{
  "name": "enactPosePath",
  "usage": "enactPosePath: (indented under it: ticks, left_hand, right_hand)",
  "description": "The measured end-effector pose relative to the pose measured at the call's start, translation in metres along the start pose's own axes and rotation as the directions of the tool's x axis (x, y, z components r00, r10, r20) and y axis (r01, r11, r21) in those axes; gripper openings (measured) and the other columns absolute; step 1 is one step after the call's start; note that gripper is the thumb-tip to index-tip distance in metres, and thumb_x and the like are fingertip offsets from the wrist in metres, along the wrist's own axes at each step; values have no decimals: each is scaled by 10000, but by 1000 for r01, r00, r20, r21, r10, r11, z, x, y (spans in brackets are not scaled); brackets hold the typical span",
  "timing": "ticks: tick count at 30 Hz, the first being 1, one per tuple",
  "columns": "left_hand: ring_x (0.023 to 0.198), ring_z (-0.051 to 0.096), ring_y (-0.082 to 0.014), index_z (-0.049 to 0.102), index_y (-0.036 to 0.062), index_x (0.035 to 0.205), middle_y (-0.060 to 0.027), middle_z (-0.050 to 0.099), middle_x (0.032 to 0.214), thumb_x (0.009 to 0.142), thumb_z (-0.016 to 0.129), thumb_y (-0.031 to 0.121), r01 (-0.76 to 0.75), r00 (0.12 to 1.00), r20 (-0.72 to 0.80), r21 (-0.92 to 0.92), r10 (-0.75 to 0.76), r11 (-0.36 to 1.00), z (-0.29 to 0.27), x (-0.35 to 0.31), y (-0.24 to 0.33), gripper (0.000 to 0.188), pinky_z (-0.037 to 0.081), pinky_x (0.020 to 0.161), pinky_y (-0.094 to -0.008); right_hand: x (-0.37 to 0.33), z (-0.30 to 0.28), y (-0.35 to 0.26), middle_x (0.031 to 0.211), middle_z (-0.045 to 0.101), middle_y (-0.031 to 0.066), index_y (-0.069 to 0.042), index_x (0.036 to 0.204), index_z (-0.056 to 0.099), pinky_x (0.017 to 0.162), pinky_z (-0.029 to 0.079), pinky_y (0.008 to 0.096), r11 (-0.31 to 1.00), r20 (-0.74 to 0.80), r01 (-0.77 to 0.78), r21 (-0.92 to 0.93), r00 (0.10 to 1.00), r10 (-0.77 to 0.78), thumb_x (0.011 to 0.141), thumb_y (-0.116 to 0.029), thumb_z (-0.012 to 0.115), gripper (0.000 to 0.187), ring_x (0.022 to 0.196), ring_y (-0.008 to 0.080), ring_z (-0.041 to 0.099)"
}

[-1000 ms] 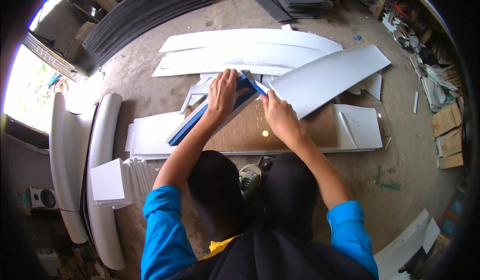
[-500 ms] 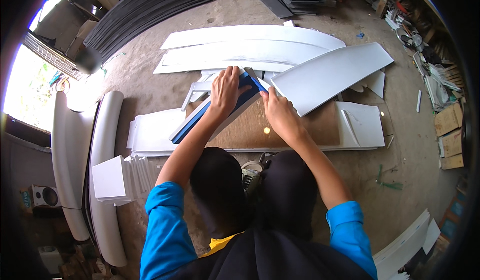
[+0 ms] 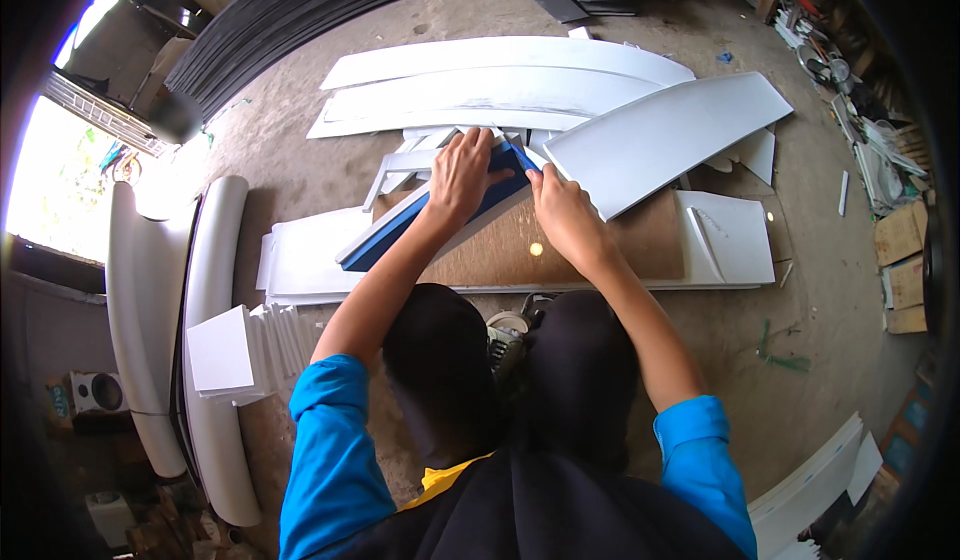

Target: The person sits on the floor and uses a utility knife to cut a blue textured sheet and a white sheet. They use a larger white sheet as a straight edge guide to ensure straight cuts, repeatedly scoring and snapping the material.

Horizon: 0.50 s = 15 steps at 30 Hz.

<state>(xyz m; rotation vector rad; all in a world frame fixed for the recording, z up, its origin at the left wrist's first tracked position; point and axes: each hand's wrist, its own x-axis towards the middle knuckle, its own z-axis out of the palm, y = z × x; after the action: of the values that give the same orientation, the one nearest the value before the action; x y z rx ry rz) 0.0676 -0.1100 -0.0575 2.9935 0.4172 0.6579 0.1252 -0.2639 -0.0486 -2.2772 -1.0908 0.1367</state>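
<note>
My left hand (image 3: 462, 178) is wrapped over the upper part of a long dark-blue strip (image 3: 385, 236) with white edges, which lies slanted over a brown board (image 3: 610, 245). The fingers curl over its far edge, and the thumb lies across its blue face. Close by on the right, my right hand (image 3: 568, 210) is closed round a slim blue handle (image 3: 523, 157), a knife-like tool. Its tip meets the upper end of the strip, but the blade cannot be made out. Beneath the brown board are stacked white panels (image 3: 318, 250).
Long white panels (image 3: 430, 68) lie beyond my hands, with a slanted white panel (image 3: 670, 140) at the right. White rolls (image 3: 215, 360) and a stack of small white pieces (image 3: 222, 355) are at the left. Black sheets (image 3: 290, 25) lie far left, cardboard boxes (image 3: 903, 260) far right.
The whole view has shifted slightly. Both hands keep nearly the same hold, and the blue tool stays at the strip's upper end with its angle a little changed.
</note>
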Motion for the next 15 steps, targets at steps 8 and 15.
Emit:
enactPosePath:
  ticks: [8,15]
  left_hand:
    - [825,578,-227,503,21,887,-94,563,851,627,749,289,53,998,-17,-22,-53,998,1,0,-6,448,481,698,-334]
    - [798,575,-218,508,41,886,-82,560,858,636,740,298,9,1000,0,5,-9,1000,-1,-1,-2,428,480,684,-330]
  right_hand:
    - [-4,-1,-4,557,564,214,31,837,450,440,486,411,1000,17,-11,2,1000,11,946,-277,328,348,555,366,603]
    - [2,2,-1,565,566,226,41,840,453,432,485,410,1000,33,-23,-12,999,23,947,-281,322,364,564,375,603]
